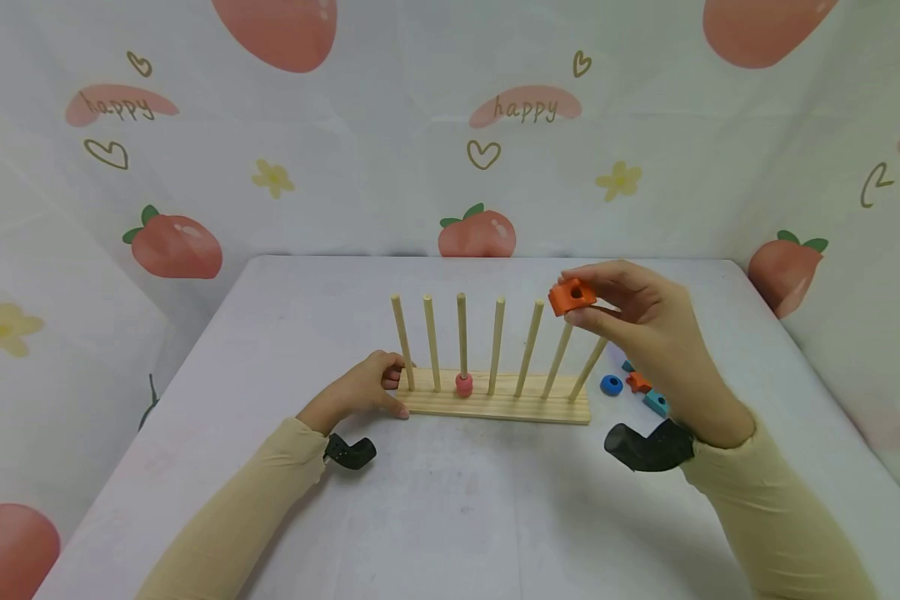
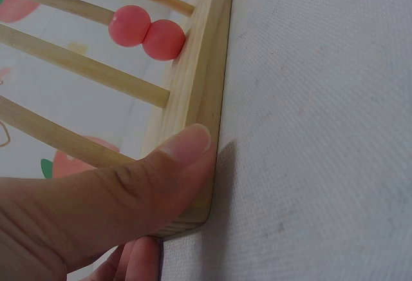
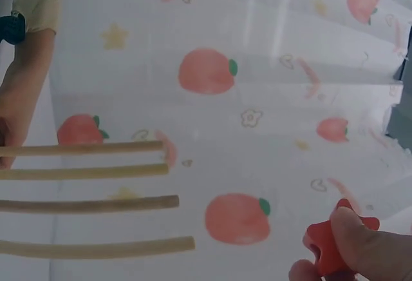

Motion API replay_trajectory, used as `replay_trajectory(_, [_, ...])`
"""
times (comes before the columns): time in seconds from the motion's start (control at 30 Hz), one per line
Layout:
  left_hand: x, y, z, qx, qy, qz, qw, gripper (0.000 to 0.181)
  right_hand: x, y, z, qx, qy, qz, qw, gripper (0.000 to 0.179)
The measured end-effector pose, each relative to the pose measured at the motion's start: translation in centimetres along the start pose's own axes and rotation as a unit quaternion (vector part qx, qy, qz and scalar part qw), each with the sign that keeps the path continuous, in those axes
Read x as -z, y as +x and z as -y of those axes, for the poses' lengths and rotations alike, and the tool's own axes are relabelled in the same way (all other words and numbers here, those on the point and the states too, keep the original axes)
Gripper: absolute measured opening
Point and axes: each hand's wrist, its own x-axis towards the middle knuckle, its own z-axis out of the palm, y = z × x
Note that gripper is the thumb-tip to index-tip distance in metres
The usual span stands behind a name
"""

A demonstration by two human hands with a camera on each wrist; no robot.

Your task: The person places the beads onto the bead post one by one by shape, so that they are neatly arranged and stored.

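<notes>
A wooden base (image 1: 502, 408) with a row of upright pegs stands on the table. My left hand (image 1: 363, 387) grips its left end, the thumb (image 2: 187, 144) lying along the front edge in the left wrist view. My right hand (image 1: 645, 312) pinches an orange-red star-shaped bead (image 1: 560, 302) between thumb and fingers, up near the tops of the right-hand pegs. The bead's hole shows in the head view. On the third peg from the left, a pink bead (image 1: 463, 387) sits at the bottom; up close it is two joined balls (image 2: 163, 40).
Right of the base, partly behind my right forearm, lie a blue round bead (image 1: 611, 385), an orange star bead (image 1: 637, 382) and a teal block (image 1: 656, 404) with a hole. A fruit-printed cloth (image 1: 375, 167) hangs behind the table (image 1: 450, 517).
</notes>
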Motion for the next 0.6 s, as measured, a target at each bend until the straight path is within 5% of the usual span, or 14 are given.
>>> replay_trajectory(0.6, [0.0, -0.2, -0.4, 0.000, 0.005, -0.002, 1.0000, 0.082, -4.4, 2.1, -3.5, 0.068, 0.037, -0.059, 0.9952, 0.034])
